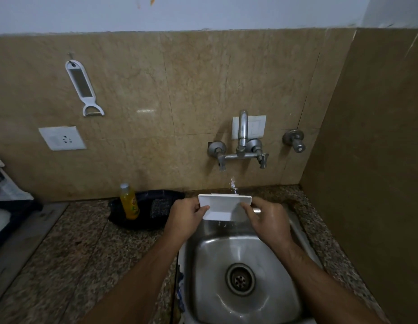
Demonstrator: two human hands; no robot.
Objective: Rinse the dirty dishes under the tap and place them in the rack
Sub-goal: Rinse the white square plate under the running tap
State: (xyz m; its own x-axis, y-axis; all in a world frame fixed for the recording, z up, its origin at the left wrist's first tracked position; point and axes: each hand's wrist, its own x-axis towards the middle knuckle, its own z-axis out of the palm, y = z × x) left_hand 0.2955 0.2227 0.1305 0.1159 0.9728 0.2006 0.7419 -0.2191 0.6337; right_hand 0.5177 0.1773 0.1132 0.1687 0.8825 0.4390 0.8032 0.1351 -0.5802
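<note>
A white rectangular dish (223,206) is held tilted over the back of the steel sink (240,258), its inside turned toward me. My left hand (184,218) grips its left end with the thumb inside. My right hand (266,220) grips its right end the same way. The wall tap (243,136) stands above, and a thin stream of water (232,184) falls onto the dish's far rim. Water drips off the dish's lower edge into the sink. The dark rack (7,206) sits at the far left edge, partly out of view.
A yellow soap bottle (129,202) stands in a black tray (149,209) with a scrubber, left of the sink. A peeler (83,90) and a socket (62,138) are on the tiled wall. Speckled granite counter (74,253) spreads left; a side wall (371,160) closes the right.
</note>
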